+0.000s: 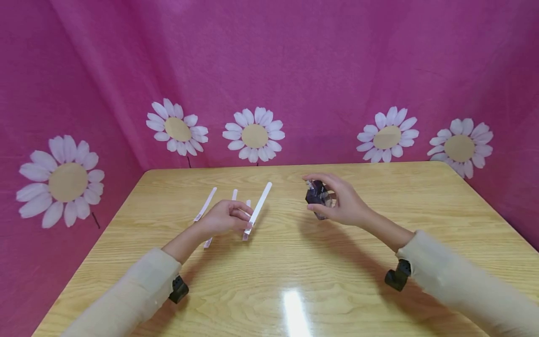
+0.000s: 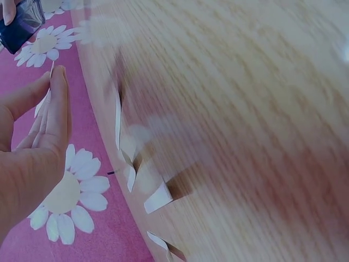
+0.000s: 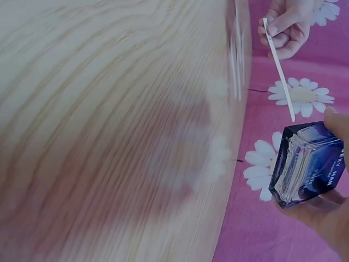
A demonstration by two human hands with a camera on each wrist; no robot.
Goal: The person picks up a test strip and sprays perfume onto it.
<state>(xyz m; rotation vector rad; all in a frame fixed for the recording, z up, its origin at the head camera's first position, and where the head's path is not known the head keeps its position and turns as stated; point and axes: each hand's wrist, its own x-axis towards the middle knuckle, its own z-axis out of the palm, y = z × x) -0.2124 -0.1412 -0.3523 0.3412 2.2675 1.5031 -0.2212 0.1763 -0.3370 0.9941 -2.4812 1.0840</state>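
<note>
My left hand (image 1: 221, 217) is raised over the left half of the table, pinching the lower end of a white perfume test strip (image 1: 262, 201) between thumb and fingers. The strip slants up and away to the right, and in the right wrist view its free tip (image 3: 293, 117) points toward the bottle. My right hand (image 1: 343, 201) grips a dark, faceted glass perfume bottle (image 1: 313, 195) above the table, one finger reaching over its top. Light lettering shows on the bottle (image 3: 311, 164) in the right wrist view. Strip and bottle are apart.
Several more white strips (image 1: 206, 203) lie on the wooden table (image 1: 261, 285) under and around my left hand, partly hidden by it. A pink curtain (image 1: 294, 84) with large daisies rises behind the table's far edge. Dark wrist cameras (image 1: 178, 289) hang below both sleeves.
</note>
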